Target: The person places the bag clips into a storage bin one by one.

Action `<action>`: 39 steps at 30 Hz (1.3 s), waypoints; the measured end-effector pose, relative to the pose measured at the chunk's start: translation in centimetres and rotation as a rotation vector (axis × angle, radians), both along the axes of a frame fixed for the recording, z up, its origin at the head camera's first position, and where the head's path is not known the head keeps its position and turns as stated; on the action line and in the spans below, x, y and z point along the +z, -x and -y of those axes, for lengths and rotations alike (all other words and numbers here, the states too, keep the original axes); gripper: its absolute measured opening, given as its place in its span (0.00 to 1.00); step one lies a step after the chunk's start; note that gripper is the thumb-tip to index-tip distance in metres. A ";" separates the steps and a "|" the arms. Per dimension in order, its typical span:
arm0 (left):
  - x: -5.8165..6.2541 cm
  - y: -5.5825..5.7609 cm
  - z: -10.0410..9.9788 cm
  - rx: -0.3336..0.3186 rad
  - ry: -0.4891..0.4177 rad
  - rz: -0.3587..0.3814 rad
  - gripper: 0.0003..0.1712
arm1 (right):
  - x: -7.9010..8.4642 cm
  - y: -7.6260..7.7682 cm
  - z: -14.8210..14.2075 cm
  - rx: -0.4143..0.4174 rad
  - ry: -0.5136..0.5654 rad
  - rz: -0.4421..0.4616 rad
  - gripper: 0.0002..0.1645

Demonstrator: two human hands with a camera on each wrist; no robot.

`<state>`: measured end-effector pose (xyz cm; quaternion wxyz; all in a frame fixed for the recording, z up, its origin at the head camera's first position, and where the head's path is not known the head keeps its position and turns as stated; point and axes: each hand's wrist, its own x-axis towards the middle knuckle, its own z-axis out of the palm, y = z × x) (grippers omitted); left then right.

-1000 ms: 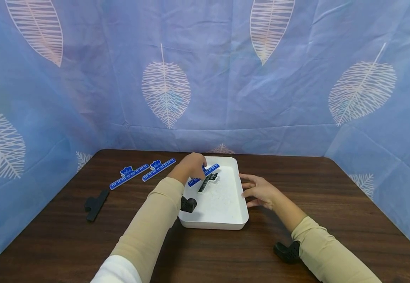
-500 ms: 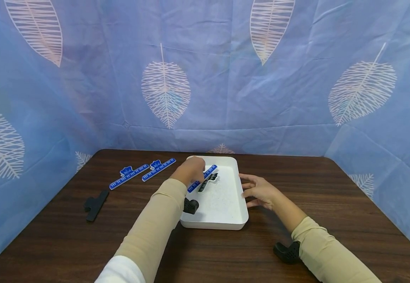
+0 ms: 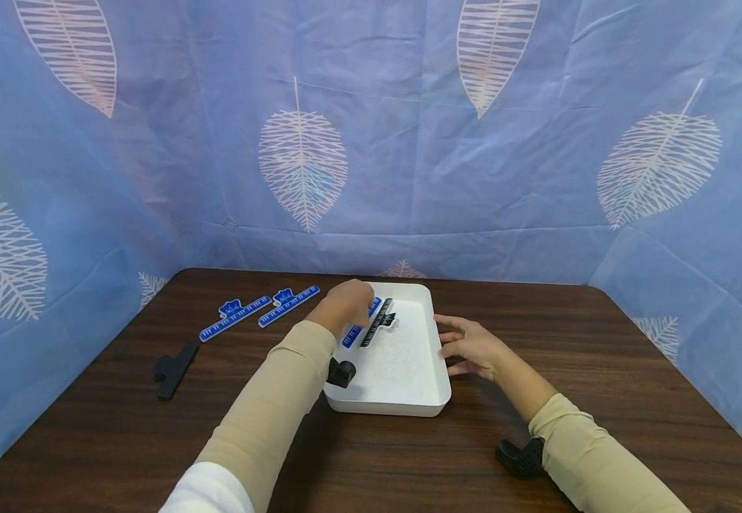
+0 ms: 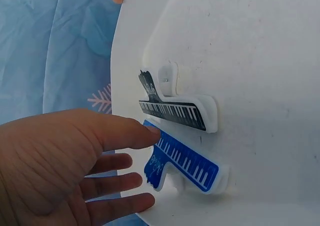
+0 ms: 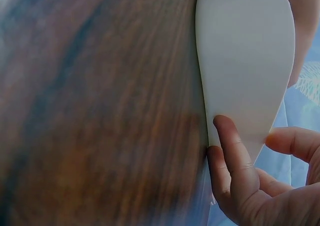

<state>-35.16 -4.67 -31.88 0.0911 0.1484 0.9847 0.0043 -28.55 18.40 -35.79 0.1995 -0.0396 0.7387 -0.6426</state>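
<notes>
The white tray (image 3: 403,385) holds a blue clip (image 3: 349,336) and a black clip (image 3: 377,324), both printed with piano keys and lying side by side. Over the blue clip is my left hand (image 3: 345,303). In the left wrist view its thumb touches the upper end of the blue clip (image 4: 192,163), while the visible fingers stay fairly straight and apart from it; the index finger is hidden. The black clip (image 4: 175,110) lies just beyond the thumb. My right hand (image 3: 470,348) rests against the tray's right side, its fingertips (image 5: 222,123) touching the outer wall.
Two more blue piano-key clips (image 3: 235,317) (image 3: 289,306) lie on the brown table (image 3: 537,320) left of the tray. Nearer the left edge is a plain black clip (image 3: 175,370). A blue leaf-patterned cloth (image 3: 409,142) hangs behind the table.
The blue clip in the tray has shifted from across the black clip to a place beside it, leaving the black one fully uncovered. My right hand has stayed put.
</notes>
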 end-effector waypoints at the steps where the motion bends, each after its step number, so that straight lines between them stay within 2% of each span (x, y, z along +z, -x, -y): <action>1: 0.1 0.0 0.0 -0.010 0.000 -0.003 0.14 | 0.0 0.0 0.0 -0.001 0.002 0.000 0.46; 4: 0.2 0.0 0.0 -0.039 0.003 -0.011 0.14 | 0.0 0.1 -0.1 0.003 0.010 0.001 0.46; 9: 0.2 -0.3 0.0 -0.087 0.006 -0.023 0.21 | -0.1 0.1 -0.2 0.010 0.010 0.001 0.45; 14: 0.3 -0.8 0.1 -0.149 0.010 -0.058 0.26 | -0.1 0.1 -0.2 0.003 0.000 0.001 0.45; 21: 0.4 -1.4 0.4 -0.233 -0.011 -0.118 0.27 | 0.0 0.2 -0.1 0.008 0.001 -0.005 0.45; 32: 1.0 -3.5 0.9 -0.309 -0.049 -0.180 0.27 | -0.2 0.2 -0.1 0.010 -0.002 -0.012 0.45; 39: 1.1 -4.2 1.2 -0.327 -0.057 -0.215 0.27 | -0.3 0.2 -0.2 0.014 0.000 -0.013 0.45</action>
